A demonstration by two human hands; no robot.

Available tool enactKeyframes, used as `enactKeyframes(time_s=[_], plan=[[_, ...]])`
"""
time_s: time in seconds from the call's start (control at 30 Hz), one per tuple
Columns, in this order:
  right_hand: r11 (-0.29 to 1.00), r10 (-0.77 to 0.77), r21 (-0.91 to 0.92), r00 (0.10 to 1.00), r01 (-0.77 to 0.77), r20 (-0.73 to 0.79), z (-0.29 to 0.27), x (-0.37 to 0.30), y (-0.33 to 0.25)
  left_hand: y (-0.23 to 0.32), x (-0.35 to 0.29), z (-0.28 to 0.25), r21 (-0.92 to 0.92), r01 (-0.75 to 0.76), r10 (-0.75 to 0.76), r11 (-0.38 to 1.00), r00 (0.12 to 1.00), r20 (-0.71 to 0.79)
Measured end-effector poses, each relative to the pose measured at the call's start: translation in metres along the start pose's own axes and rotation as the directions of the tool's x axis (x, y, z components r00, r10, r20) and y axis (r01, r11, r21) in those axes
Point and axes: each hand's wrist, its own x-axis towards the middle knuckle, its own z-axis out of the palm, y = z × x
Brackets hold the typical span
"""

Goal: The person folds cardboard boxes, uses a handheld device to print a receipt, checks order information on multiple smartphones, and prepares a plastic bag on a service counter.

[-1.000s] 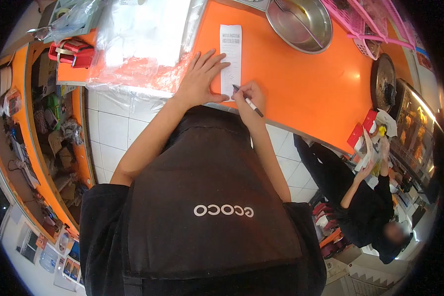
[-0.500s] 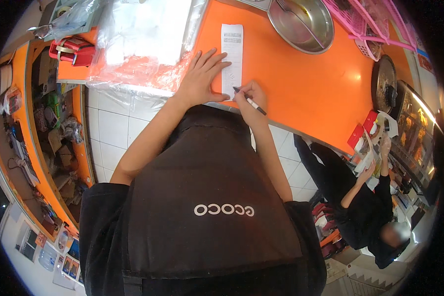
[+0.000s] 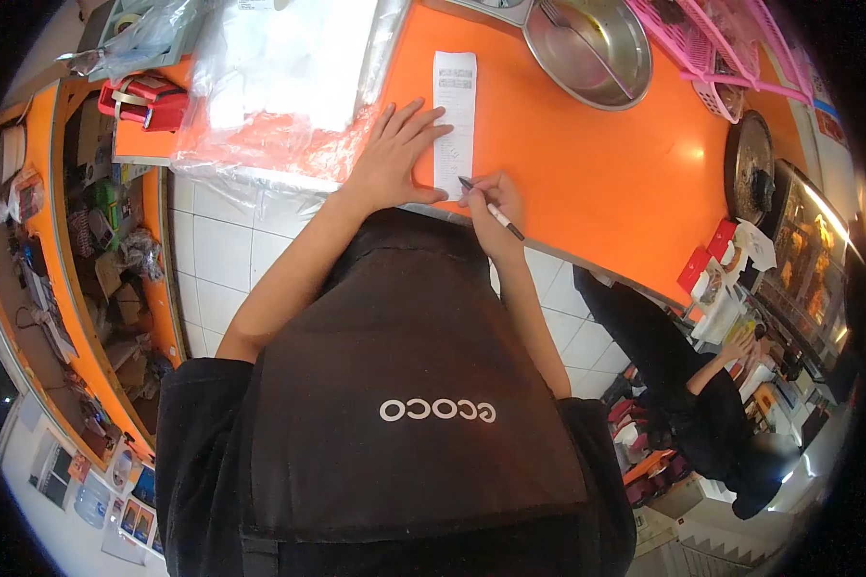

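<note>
A long, narrow white paper slip (image 3: 454, 120) with printing lies on the orange tabletop (image 3: 568, 173), close to its near edge. My left hand (image 3: 400, 159) lies flat along the slip's left side, fingers spread, with fingertips and thumb on its margin. My right hand (image 3: 496, 210) is closed round a black-and-white pen (image 3: 496, 213). The pen's dark tip points at the lower right part of the slip; whether it touches the paper I cannot tell.
Clear plastic wrap (image 3: 260, 144) covers white sheets on the left. At the back stand a divided steel pot (image 3: 587, 58) and pink baskets (image 3: 712, 58). A round dark lid (image 3: 751, 168) leans at the right. Another person (image 3: 707, 394) in black works at the right counter.
My right hand and the pen have shifted slightly down toward the near edge. My left hand stays nearly in place. The other person's hands have moved away from the red-and-white boxes.
</note>
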Motion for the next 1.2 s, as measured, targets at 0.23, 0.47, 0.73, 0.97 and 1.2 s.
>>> enactKeyframes(time_s=[0.23,0.47,0.73,0.97,1.2], plan=[[0.981,0.051,-0.196,0.953,0.01,0.3,-0.024,0.024,-0.025,-0.001,-0.001,0.002,0.012,0.01,-0.01,1.0,1.0,-0.003],[0.951,-0.131,-0.247,0.966,0.186,0.222,-0.014,0.071,-0.047,-0.001,0.002,-0.001,0.027,0.007,-0.007,1.0,1.0,0.014],[0.923,-0.117,-0.356,0.988,0.145,0.099,-0.034,0.029,-0.043,0.001,-0.001,-0.004,0.018,0.009,-0.009,1.0,1.0,-0.001],[0.509,-0.513,-0.806,0.859,0.302,-0.002,-0.081,0.038,-0.047,0.001,0.001,0.0,0.04,-0.002,0.003,0.999,1.0,-0.02],[0.379,-0.53,-0.75,0.791,0.542,0.304,-0.015,0.035,-0.047,-0.003,0.007,-0.005,0.054,-0.04,0.045,0.998,0.994,-0.104]])
